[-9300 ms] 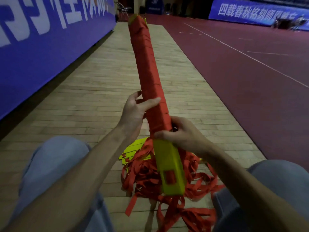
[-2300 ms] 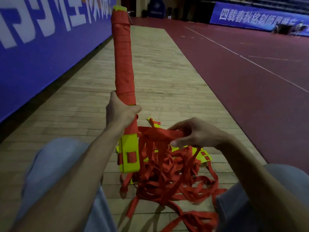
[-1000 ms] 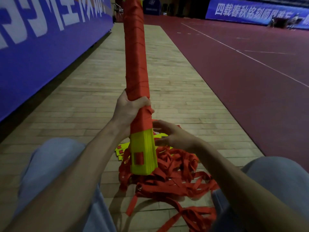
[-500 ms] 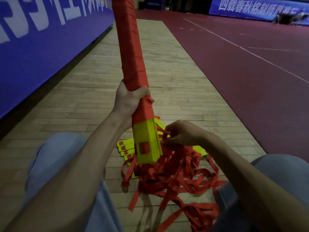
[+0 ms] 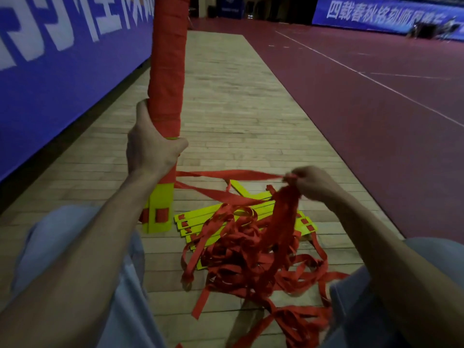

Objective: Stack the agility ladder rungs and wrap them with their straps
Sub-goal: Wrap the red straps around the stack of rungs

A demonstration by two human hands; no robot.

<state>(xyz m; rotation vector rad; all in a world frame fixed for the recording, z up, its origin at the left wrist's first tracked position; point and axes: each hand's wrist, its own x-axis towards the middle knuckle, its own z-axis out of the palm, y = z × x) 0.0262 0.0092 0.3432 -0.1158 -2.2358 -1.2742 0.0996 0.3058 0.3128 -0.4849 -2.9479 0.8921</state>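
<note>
My left hand (image 5: pixel 153 144) grips a stacked bundle of yellow ladder rungs (image 5: pixel 160 209), held upright and wound most of its length in red strap (image 5: pixel 168 61); only the yellow lower end is bare. My right hand (image 5: pixel 310 180) pinches a bunch of red straps (image 5: pixel 226 175) pulled taut sideways from the bundle to the right. Below lie several loose yellow rungs (image 5: pixel 198 218) on the floor under a tangled heap of red strap (image 5: pixel 251 257).
I sit on a wooden floor strip (image 5: pixel 238 101) with my knees at either side of the heap. A blue banner wall (image 5: pixel 55 71) runs along the left. Dark red court flooring (image 5: pixel 376 109) lies to the right.
My right hand has moved from beside the bundle out to the right, drawing the straps taut. The bundle has shifted left and stands more upright.
</note>
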